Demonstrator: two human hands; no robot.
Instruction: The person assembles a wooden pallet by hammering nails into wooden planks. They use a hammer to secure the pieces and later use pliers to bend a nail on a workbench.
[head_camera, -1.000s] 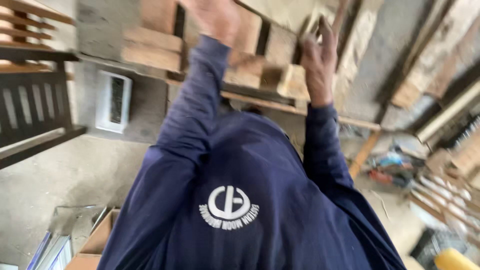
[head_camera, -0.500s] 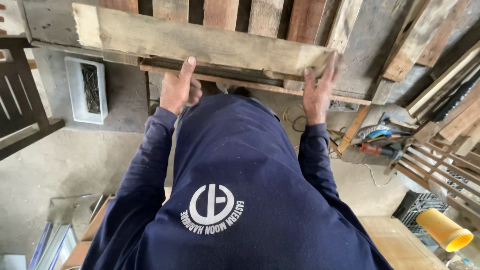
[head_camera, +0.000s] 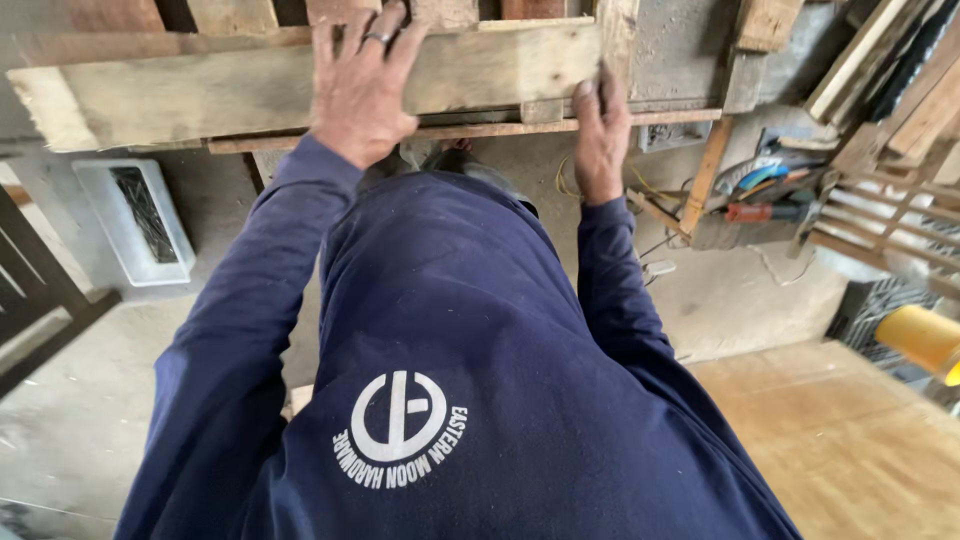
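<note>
A weathered wooden pallet (head_camera: 200, 90) fills the top of the head view, its long grey front board running left to right. My left hand (head_camera: 362, 85), with a ring on one finger, lies flat on that front board with fingers curled over its top edge. My right hand (head_camera: 600, 135) grips the board's right end, thumb side against the end block. Both arms wear dark blue sleeves, and my blue sweatshirt with a round white emblem covers the lower middle of the view.
A white plastic tray (head_camera: 135, 222) of nails sits on the concrete floor at left. Hand tools (head_camera: 770, 195) and loose wooden slats (head_camera: 880, 70) lie at right. A yellow cylinder (head_camera: 925, 340) is at the right edge, beside a plywood sheet (head_camera: 840, 430). Dark slatted timber (head_camera: 35, 290) stands at far left.
The pallet has come lower and nearer in view. My left hand shifted from under the board's edge to flat on its face; my right hand stays at the right end.
</note>
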